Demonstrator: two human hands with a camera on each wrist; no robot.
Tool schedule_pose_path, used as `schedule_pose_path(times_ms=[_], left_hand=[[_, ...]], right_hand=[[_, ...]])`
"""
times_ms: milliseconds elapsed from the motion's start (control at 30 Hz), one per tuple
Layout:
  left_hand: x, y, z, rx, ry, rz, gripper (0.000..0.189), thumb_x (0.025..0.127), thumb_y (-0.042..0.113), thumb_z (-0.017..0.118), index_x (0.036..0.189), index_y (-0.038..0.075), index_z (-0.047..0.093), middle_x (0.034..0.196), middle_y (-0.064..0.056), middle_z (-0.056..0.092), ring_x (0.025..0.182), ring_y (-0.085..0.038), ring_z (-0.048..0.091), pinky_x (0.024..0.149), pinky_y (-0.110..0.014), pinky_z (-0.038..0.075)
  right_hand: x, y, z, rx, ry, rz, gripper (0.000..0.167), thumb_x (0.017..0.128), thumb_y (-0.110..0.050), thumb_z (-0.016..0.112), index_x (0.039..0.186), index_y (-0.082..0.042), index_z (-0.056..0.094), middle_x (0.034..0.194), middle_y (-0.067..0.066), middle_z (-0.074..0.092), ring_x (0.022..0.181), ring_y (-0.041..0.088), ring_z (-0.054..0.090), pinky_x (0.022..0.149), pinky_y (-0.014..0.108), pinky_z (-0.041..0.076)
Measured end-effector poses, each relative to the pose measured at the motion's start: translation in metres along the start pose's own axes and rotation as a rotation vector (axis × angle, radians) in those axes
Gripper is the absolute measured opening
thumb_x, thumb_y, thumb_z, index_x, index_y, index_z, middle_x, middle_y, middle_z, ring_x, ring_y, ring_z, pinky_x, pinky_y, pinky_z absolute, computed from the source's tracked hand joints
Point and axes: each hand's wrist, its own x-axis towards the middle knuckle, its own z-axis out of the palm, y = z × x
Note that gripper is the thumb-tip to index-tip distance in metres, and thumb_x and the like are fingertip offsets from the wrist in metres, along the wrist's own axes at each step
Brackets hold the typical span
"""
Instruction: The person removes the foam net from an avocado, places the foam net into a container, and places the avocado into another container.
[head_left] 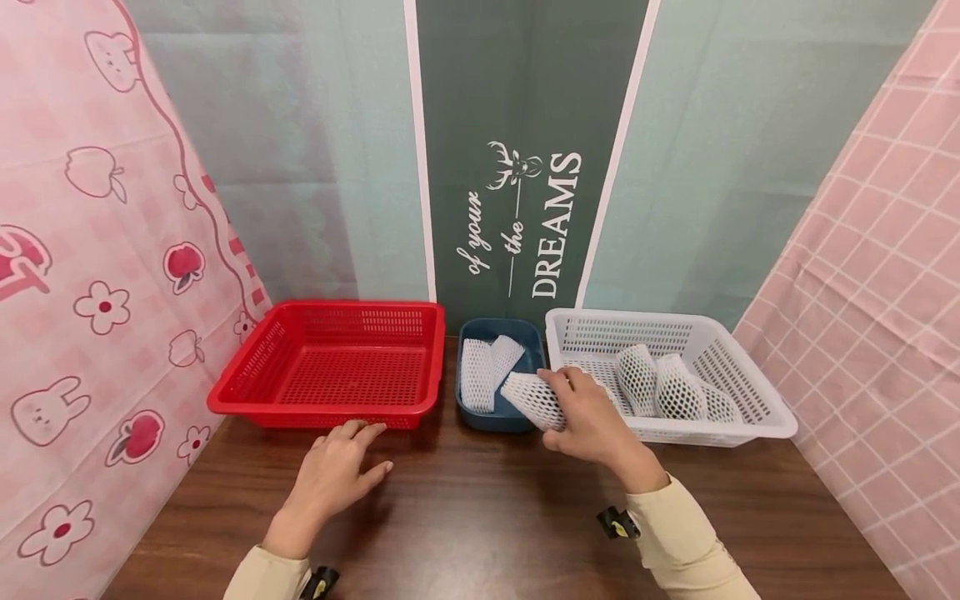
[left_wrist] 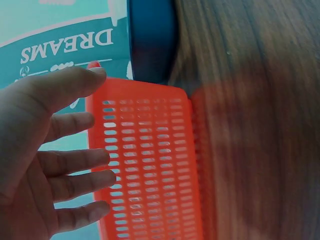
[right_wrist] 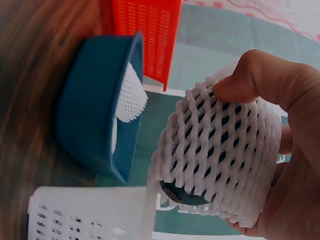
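Observation:
My right hand grips a white foam net sleeve between thumb and fingers, over the right front of a blue bin. Through the mesh in the right wrist view a dark, rounded item shows at the sleeve's opening; its kind is unclear. Two flat foam net sleeves lie in the bin. My left hand holds nothing; its fingers are spread and fairly straight by the front wall of a red basket. Whether they touch the basket, I cannot tell.
A white basket at the right contains several net-wrapped dark items. The bin stands between the two baskets on a brown wooden table. Behind them hangs a green cloth, with pink cloths at both sides.

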Motion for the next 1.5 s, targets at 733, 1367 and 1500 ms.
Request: schedule_pose_path(times_ms=[733,1367,1500], left_hand=[[-0.006,-0.017,0.024,-0.086,-0.128,-0.081,0.049,0.073,0.033,0.076,0.114,0.008,0.064,0.103,-0.013,0.059,0.090,-0.032,0.058,0.071,-0.050,0.047],[0.004,-0.006,0.046,-0.193,-0.137,-0.152,0.049,0.072,0.033,0.077,0.112,0.007,0.065,0.100,-0.012,0.059,0.082,-0.033,0.061,0.068,-0.047,0.049],[0.004,-0.004,0.050,-0.205,-0.149,-0.156,0.049,0.072,0.033,0.077,0.112,0.007,0.065,0.100,-0.011,0.059,0.082,-0.033,0.061,0.068,-0.047,0.049]], right_hand=[[-0.009,-0.020,0.053,0.011,-0.060,-0.052,0.077,0.054,-0.020,0.079,0.121,0.003,0.047,0.108,0.018,0.055,0.094,0.035,0.054,0.074,0.049,0.044],[-0.011,-0.024,0.093,0.011,-0.105,-0.121,0.069,0.054,-0.013,0.079,0.117,-0.004,0.054,0.110,0.016,0.046,0.096,0.033,0.045,0.073,0.046,0.042],[-0.011,-0.024,0.100,-0.024,-0.079,-0.167,0.068,0.052,-0.012,0.077,0.116,-0.003,0.056,0.107,0.015,0.045,0.094,0.031,0.042,0.073,0.044,0.042]])
